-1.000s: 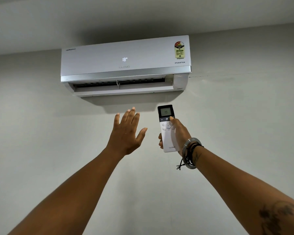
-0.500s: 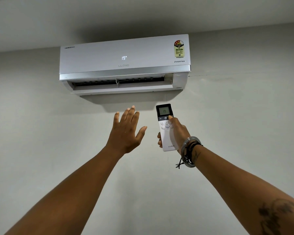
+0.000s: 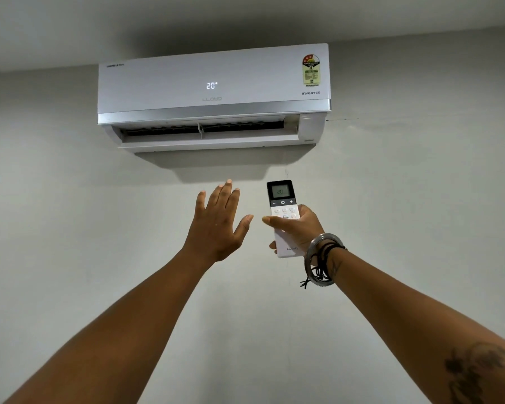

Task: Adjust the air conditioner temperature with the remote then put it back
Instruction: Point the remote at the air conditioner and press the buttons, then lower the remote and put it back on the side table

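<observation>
A white wall air conditioner (image 3: 213, 94) hangs high on the wall, its flap open and its display reading 20. Below its right half I hold a white remote (image 3: 283, 205) upright in my right hand (image 3: 299, 228), the thumb laid across the lower buttons. The remote's small screen also reads 20. My left hand (image 3: 219, 225) is raised beside it, empty, palm toward the wall with fingers spread under the unit's air outlet.
A plain grey wall (image 3: 420, 199) fills the view, with the ceiling (image 3: 187, 21) just above the unit. Bangles and black threads (image 3: 321, 258) circle my right wrist.
The unit's display went from 18 to 19 to 20, and the remote screen from 19 to 20. My right thumb slid from the upper buttons down across the remote. The left hand stayed raised.
</observation>
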